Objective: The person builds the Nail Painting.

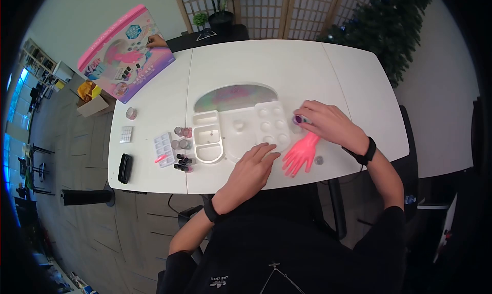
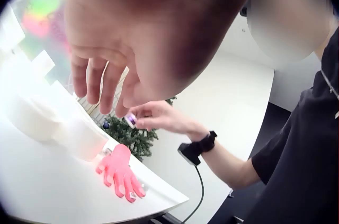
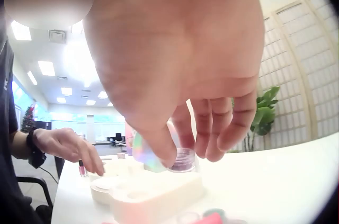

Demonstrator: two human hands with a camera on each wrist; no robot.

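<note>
My right hand (image 1: 328,122) pinches a small clear jar (image 3: 183,161) with purple contents between thumb and fingers, above the table by the right end of a white plastic station (image 1: 238,145). My left hand (image 1: 251,168) holds nothing; its fingers reach loosely over the station's front edge. Round wells mark the station's right part, and an iridescent panel (image 1: 236,98) stands along its back. Just below my right hand lies a pink model hand (image 1: 301,155), its fingers pointing toward me. A small round container (image 1: 319,160) sits beside it.
Left of the station are several small jars (image 1: 177,144), nail polish bottles (image 1: 183,163) and a sectioned palette (image 1: 164,149). A black case (image 1: 125,168) lies near the left edge. A large pink and purple box (image 1: 125,53) stands at the back left of the white table (image 1: 287,63).
</note>
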